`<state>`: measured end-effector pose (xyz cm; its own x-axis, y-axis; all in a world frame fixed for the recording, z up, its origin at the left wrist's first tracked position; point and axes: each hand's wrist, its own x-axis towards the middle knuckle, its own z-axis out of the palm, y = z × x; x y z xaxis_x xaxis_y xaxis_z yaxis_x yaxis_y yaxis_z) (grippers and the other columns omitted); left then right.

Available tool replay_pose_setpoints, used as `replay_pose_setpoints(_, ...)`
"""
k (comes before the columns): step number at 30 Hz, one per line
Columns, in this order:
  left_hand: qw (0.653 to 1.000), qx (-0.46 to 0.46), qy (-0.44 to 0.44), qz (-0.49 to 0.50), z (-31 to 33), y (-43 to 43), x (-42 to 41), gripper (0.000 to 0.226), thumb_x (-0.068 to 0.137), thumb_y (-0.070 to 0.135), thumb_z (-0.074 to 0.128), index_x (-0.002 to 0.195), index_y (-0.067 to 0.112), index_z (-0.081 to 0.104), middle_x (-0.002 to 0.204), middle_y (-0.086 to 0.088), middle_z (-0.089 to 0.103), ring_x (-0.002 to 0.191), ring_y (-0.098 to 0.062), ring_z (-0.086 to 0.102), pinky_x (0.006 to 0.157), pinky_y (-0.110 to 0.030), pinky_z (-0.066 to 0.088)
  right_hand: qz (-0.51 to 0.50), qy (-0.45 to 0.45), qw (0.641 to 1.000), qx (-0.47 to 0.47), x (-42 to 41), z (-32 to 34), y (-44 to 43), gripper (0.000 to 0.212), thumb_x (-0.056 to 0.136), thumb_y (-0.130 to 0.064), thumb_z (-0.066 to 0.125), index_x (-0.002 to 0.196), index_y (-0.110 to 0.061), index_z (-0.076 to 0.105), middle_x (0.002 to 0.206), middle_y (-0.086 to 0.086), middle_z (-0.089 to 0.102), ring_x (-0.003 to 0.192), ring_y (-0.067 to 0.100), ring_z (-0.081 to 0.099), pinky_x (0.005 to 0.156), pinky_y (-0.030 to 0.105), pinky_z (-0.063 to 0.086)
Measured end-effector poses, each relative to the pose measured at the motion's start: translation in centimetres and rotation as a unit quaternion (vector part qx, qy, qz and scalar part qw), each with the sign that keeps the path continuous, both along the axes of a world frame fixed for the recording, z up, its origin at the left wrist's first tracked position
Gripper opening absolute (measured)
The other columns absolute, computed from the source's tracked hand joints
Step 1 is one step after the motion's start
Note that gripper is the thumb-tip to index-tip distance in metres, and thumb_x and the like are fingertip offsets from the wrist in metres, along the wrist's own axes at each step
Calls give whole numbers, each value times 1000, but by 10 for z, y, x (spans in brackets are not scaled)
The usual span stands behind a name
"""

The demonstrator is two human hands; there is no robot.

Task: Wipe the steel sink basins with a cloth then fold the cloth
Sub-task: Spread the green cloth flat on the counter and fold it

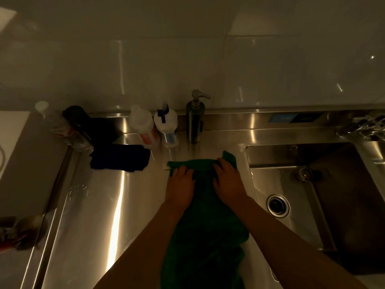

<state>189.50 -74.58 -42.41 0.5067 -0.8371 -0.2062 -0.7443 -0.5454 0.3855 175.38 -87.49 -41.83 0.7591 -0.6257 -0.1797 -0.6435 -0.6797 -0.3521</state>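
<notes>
A green cloth [205, 230] lies lengthwise on the steel counter [129, 184], from the front edge to just short of the bottles. My left hand [182, 180] and my right hand [227, 176] both rest on its far end, fingers curled over the far edge, which looks turned back on itself. A corner of the cloth sticks out past my right hand. The steel sink basin [308, 192] with its round drain [278, 205] sits directly to the right of the cloth.
Along the back stand a steel soap pump [194, 119], a spray bottle [166, 126], a white bottle [141, 124] and a clear bottle [62, 128]. A dark blue cloth [120, 158] lies at the left. A tap [362, 126] sits at the far right.
</notes>
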Motion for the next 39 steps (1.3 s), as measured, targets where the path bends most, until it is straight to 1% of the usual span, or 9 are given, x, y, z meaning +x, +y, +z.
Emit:
replay_pose_setpoints(4, 1000, 3, -3, 5, -3, -10, 10, 48, 104, 25, 51, 151, 17, 48, 151, -9, 46, 137, -28, 43, 113, -42, 36, -19, -29, 999, 26, 10, -3, -15, 54, 101, -14, 50, 153, -10, 37, 159, 13, 34, 147, 30, 31, 119, 46, 30)
replay_pose_setpoints(9, 1000, -6, 8, 7, 0, -22, 23, 58, 103, 28, 53, 158, 18, 38, 162, -11, 33, 149, -30, 31, 121, -46, 29, -55, -15, 998, 29, 23, -2, -36, 62, 102, -20, 49, 157, -7, 24, 164, 16, 21, 152, 30, 19, 122, 46, 24)
replay_pose_setpoints(13, 999, 25, 15, 27, 6, -19, 27, 78, 94, 36, 60, 162, 21, 24, 169, -11, 17, 155, -32, 20, 122, -54, 27, -92, -26, 995, -30, 22, 3, -34, 63, 97, -23, 53, 155, -11, 30, 164, 15, 21, 152, 32, 17, 119, 54, 23)
replay_pose_setpoints(16, 997, 67, 13, 39, 8, -8, 24, 82, 94, 41, 57, 164, 23, 18, 172, -8, 7, 157, -31, 12, 123, -59, 24, -41, -64, 996, -48, 7, -2, -11, 64, 93, -18, 57, 153, -14, 36, 162, 12, 26, 151, 31, 23, 118, 56, 26)
replay_pose_setpoints(20, 993, 106, 17, 54, 11, 10, 10, 85, 90, 41, 59, 162, 22, 19, 169, -11, 12, 153, -35, 19, 118, -55, 33, -61, -41, 997, -7, -24, -18, 18, 57, 97, -30, 55, 150, -15, 42, 158, 9, 34, 146, 29, 33, 117, 51, 31)
replay_pose_setpoints(24, 994, 98, 10, 52, 13, 13, 5, 82, 90, 39, 56, 162, 20, 21, 167, -12, 17, 151, -37, 22, 118, -53, 33, -76, -24, 996, -41, -31, -19, 20, 57, 91, -40, 53, 144, -18, 46, 148, 7, 43, 135, 28, 42, 107, 50, 37)
replay_pose_setpoints(29, 1000, 14, -25, -7, 10, 1, 14, 62, 100, 27, 50, 159, 19, 34, 169, -9, 23, 155, -32, 22, 122, -51, 26, 15, -25, 999, -32, -13, -15, 1, 62, 96, -33, 52, 154, -19, 35, 161, 7, 29, 150, 29, 24, 118, 54, 28)
replay_pose_setpoints(36, 997, 60, -12, 41, 11, -4, 33, 77, 101, 35, 54, 164, 18, 15, 171, -12, 9, 158, -33, 12, 125, -54, 23, -150, 46, 988, -3, 1, -12, -28, 67, 99, -41, 47, 158, -20, 24, 166, 15, 13, 152, 37, 14, 121, 53, 23)
replay_pose_setpoints(39, 996, 90, -18, 9, 11, -1, 28, 75, 100, 32, 50, 164, 16, 14, 172, -11, 11, 158, -32, 11, 124, -55, 23, -140, 59, 988, -14, -3, -11, -27, 75, 96, -41, 50, 159, -18, 18, 166, 15, 11, 153, 37, 10, 123, 54, 18)
